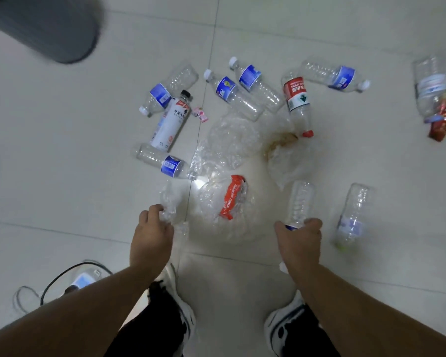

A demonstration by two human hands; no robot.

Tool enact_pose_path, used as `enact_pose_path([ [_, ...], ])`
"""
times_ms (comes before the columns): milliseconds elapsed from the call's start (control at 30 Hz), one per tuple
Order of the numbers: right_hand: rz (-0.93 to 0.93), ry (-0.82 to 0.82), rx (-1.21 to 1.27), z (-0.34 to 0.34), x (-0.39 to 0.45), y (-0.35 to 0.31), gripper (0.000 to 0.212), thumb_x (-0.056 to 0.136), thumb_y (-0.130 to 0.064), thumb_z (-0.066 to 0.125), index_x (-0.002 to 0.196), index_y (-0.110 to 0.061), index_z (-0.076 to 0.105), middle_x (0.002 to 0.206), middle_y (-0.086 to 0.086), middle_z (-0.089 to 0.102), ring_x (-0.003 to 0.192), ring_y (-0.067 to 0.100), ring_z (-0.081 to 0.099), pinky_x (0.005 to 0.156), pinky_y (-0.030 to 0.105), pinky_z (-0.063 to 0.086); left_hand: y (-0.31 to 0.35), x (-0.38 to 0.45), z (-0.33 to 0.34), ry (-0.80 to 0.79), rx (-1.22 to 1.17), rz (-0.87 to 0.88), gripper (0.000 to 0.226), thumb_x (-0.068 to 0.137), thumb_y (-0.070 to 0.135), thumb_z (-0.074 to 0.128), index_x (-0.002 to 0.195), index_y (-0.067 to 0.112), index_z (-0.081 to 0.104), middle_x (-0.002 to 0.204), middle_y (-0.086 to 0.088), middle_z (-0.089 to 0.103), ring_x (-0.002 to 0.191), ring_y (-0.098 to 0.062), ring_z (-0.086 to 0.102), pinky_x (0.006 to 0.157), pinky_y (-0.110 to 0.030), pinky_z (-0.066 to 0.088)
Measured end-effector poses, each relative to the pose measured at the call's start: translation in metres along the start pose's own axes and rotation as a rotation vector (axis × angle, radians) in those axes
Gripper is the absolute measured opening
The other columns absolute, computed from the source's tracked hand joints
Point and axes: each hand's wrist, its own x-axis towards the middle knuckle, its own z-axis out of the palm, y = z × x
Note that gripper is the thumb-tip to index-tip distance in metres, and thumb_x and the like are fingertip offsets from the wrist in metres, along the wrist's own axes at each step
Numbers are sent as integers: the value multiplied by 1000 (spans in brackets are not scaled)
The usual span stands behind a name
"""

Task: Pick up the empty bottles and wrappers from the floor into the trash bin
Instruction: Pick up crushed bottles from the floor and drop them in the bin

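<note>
Several empty bottles and clear plastic wrappers litter the tiled floor ahead of me. My left hand [152,234] grips a crumpled clear wrapper [168,202]. My right hand [299,240] is closed around a clear bottle [300,202] near its blue label, base pointing away from me. A clear bag with a red wrapper [231,197] lies between my hands. A white bottle with a black cap [170,122] and blue-labelled bottles [233,95] lie further off; a red-labelled bottle [298,104] lies to the right. The dark grey trash bin [47,27] stands at the far left.
Another clear bottle [354,215] lies right of my right hand. A bottle and a red snack wrapper [442,117] sit at the right edge. A cable and a small device [80,279] lie on the floor by my left foot. My shoes [283,323] are below.
</note>
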Motion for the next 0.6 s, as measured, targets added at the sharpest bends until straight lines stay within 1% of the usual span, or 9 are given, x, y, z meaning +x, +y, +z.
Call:
enact_pose_path([
  [67,11,-22,20,-33,-22,-10,67,76,-41,83,123,-20,41,119,13,59,99,38,66,91,52,60,24,-17,-30,-29,-25,-37,40,96,19,62,132,31,49,109,3,59,84,-21,62,71,-41,49],
  [133,21,-50,39,-67,-38,-19,64,74,-41,82,119,-20,42,115,12,62,95,36,68,89,49,60,47,-33,-55,-59,-83,-110,50,94,19,65,137,35,46,99,4,65,81,-17,67,69,-40,52],
  [200,16,-72,44,-101,-50,-25,63,73,-41,82,118,-19,43,112,12,64,91,33,68,80,41,58,69,-49,-75,-82,-94,-146,61,92,17,68,144,36,43,88,6,67,76,-14,68,63,-36,49],
  [300,3,-130,30,-149,-58,-28,62,71,-41,81,115,-18,45,107,9,69,83,28,70,62,31,47,101,-72,-98,-89,-66,-157,73,91,15,71,154,31,39,86,6,66,76,-12,66,63,-33,47],
  [367,-9,-187,18,-174,-62,-29,61,67,-41,79,114,-20,46,100,5,71,77,24,72,57,28,45,118,-82,-110,-53,-43,-174,64,92,15,68,152,26,49,90,4,66,80,-15,66,67,-34,48],
  [433,-24,-219,13,-191,-65,-35,60,65,-41,79,112,-21,47,93,-1,69,70,19,71,55,27,44,132,-85,-119,-13,-4,-169,46,93,16,64,138,20,66,99,-2,65,84,-22,64,75,-35,48],
  [467,-34,-226,7,-198,-65,-37,60,65,-41,79,112,-21,48,91,-4,67,70,15,69,55,27,43,138,-84,-121,0,21,-154,38,94,15,63,131,18,71,102,-4,62,84,-23,61,77,-34,46],
  [533,-58,-223,6,-207,-63,-42,60,66,-39,81,112,-21,48,91,-8,64,72,10,65,56,25,41,148,-80,-121,23,52,-109,30,96,16,65,124,15,75,104,-4,55,85,-25,57,81,-33,44],
  [600,-74,-213,-5,-209,-59,-45,62,65,-39,82,114,-20,49,93,-10,63,75,6,63,58,24,41,156,-73,-115,19,71,-77,28,96,18,68,123,11,74,108,-6,53,93,-30,60,87,-34,46],
])
